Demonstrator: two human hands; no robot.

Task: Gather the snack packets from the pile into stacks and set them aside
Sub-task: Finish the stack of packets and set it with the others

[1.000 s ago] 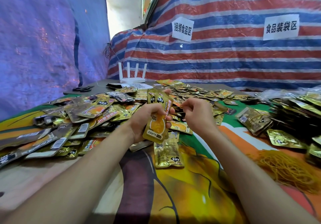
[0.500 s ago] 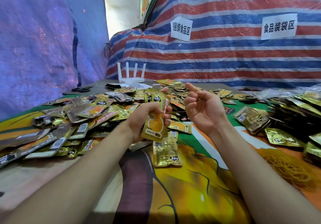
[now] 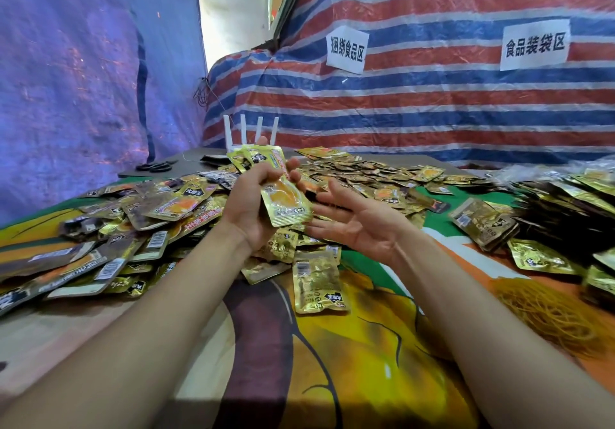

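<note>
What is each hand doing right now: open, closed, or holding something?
Left hand: holding a stack of snack packets.
Right hand: open, palm up, holding nothing.

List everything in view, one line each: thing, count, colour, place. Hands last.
loose snack packets: many, gold and dark, heaped on the left and far table
held packets: a few, gold, fanned in the left hand
stack of packets: one, gold, right of the hands
set-aside heap: many, dark and gold, far right
elastic bands: one pile, yellow, near right
scissors: one pair, black, far left
router: one, white, behind the held packets
paper signs: two, white, on the striped tarp
tablecloth: one, yellow-green-orange print, under everything
left hand: grips the held packets
right hand: palm up, fingers straight, beside them
</note>
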